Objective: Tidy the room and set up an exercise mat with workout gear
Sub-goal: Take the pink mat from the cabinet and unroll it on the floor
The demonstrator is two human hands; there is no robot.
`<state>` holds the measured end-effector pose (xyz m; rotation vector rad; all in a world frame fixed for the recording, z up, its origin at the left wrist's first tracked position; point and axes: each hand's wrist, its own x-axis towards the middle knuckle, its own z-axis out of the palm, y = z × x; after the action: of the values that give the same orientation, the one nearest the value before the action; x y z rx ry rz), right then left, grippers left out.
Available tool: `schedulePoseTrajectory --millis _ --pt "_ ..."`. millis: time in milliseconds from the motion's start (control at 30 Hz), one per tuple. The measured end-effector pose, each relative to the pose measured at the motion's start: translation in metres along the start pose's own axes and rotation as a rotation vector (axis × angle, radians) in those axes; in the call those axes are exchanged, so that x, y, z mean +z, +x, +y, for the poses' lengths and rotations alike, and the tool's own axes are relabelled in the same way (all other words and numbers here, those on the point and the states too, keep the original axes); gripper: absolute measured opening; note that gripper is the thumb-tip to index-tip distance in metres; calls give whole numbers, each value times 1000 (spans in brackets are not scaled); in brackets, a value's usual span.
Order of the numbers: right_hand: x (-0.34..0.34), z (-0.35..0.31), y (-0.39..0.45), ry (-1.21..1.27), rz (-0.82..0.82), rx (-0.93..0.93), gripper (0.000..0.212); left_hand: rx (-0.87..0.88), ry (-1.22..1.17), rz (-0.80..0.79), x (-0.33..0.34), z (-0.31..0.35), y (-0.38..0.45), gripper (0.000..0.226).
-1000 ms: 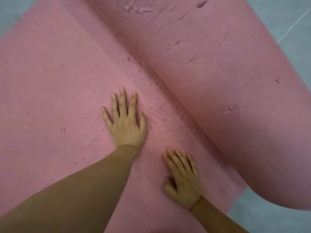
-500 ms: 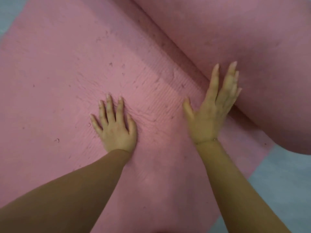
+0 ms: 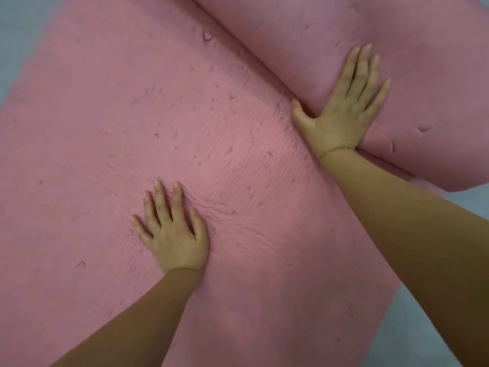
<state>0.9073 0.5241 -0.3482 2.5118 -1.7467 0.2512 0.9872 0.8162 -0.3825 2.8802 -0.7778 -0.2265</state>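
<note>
Now both hands were flat on the pink mat (image 3: 111, 123).
Left hand (image 3: 174, 234) lay spread mid-mat; right hand (image 3: 341, 112), fingers straight, pressed the rolled part (image 3: 397, 30).

No legible text anywhere.

Your pink mat (image 3: 185, 115) runs out of the picture at the top, left and bottom edges, so you cannot see where its flat part ends. The rolled part (image 3: 370, 27) is cut off at the top and right. Your right hand (image 3: 341, 112) covers the seam where the roll meets the flat mat, and its palm is hidden. Both forearms leave the picture at the bottom. The floor (image 3: 16, 35) shows only in corner patches.
</note>
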Motion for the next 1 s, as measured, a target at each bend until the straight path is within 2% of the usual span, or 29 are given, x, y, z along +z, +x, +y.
schedulePoseTrajectory --millis 133,200,267,300,367,467,567,700,833,1000 --pt "13 2 1 -21 24 -6 109 28 -120 31 -6 -5 -3 56" --pt "19 3 2 -50 62 -19 110 159 -245 22 -11 9 11 57" --pt "24 3 3 -55 76 -25 110 299 -354 21 -14 49 43 57" --pt "25 3 4 -53 74 -24 111 310 -375 41 -13 78 67 56" --pt "28 5 5 -51 79 -17 112 210 -397 99 -9 138 121 59" --pt "31 6 7 -30 82 -15 109 54 -264 57 6 199 186 59" --pt "31 6 11 -17 75 2 104 67 -79 15 22 208 195 59" --pt "31 7 13 -27 76 4 101 79 -65 48 25 208 193 60" --pt "28 7 14 20 -5 -7 104 92 -9 46 25 206 195 60" --pt "13 18 61 127 -22 -22 108 94 -3 23 22 208 198 62"
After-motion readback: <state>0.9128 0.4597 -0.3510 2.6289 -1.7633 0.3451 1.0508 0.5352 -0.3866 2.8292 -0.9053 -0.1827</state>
